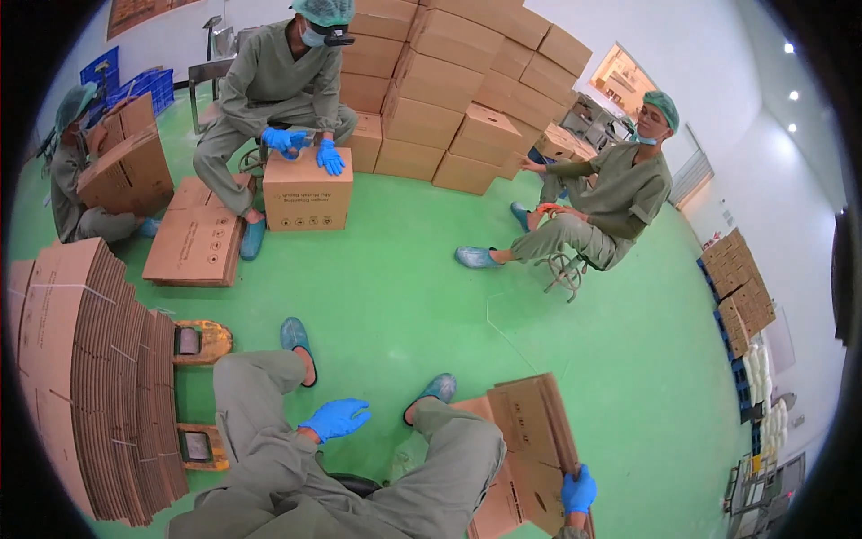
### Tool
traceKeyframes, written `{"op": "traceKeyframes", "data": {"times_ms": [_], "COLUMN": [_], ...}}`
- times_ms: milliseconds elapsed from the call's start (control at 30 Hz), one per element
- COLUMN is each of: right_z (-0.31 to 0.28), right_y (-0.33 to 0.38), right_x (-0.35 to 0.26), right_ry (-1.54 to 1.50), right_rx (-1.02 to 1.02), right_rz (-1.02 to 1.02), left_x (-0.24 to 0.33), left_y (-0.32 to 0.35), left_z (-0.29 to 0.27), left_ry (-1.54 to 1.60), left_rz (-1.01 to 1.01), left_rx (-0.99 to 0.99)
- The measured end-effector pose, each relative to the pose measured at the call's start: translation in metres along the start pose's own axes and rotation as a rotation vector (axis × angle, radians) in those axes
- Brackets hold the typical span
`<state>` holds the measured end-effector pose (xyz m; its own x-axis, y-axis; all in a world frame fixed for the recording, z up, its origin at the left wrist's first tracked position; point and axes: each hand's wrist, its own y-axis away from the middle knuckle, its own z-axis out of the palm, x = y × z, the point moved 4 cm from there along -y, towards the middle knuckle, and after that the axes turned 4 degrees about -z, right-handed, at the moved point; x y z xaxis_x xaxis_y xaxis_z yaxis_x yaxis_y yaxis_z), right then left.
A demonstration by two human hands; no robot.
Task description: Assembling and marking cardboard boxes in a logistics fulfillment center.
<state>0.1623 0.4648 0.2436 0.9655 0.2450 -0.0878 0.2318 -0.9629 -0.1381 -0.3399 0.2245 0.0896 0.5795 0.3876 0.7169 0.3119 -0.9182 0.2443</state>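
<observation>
My left hand (336, 419), in a blue glove, hovers above my lap with its fingers stretched out and nothing in them. At my right side, my blue-gloved right hand (579, 491) grips the edge of a folded brown cardboard box (536, 427). This box stands tilted beside my right leg, its panels partly apart. More brown cardboard (498, 505) lies below it, close to my thigh. A clear plastic bag (409, 456) is on the floor between my legs.
Strapped stacks of flat cartons (99, 386) stand left, beside yellow pallet-jack forks (205, 343). Ahead, a co-worker's gloved hands rest on a closed carton (308, 199); stacked cartons (440, 81) rise behind. One co-worker sits on a stool (564, 272) at right, another handles cardboard (130, 171) far left.
</observation>
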Motion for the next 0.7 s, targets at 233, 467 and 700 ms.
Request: {"op": "traceKeyframes", "data": {"times_ms": [233,467,700], "right_z": [-0.133,-0.27,-0.296], "right_y": [-0.009,-0.014,-0.095], "right_x": [-0.074,-0.134,-0.146], "right_ry": [-0.558,-0.916,-1.457], "right_rx": [0.165,0.39,0.387], "right_rz": [-0.098,-0.356,-0.603], "left_x": [0.048,0.143,0.193], "left_y": [-0.024,-0.083,-0.018], "left_z": [-0.018,-0.103,-0.23], "left_ry": [0.274,0.472,0.975], "left_rz": [0.098,0.397,0.562], "left_rx": [0.038,0.498,0.36]}}
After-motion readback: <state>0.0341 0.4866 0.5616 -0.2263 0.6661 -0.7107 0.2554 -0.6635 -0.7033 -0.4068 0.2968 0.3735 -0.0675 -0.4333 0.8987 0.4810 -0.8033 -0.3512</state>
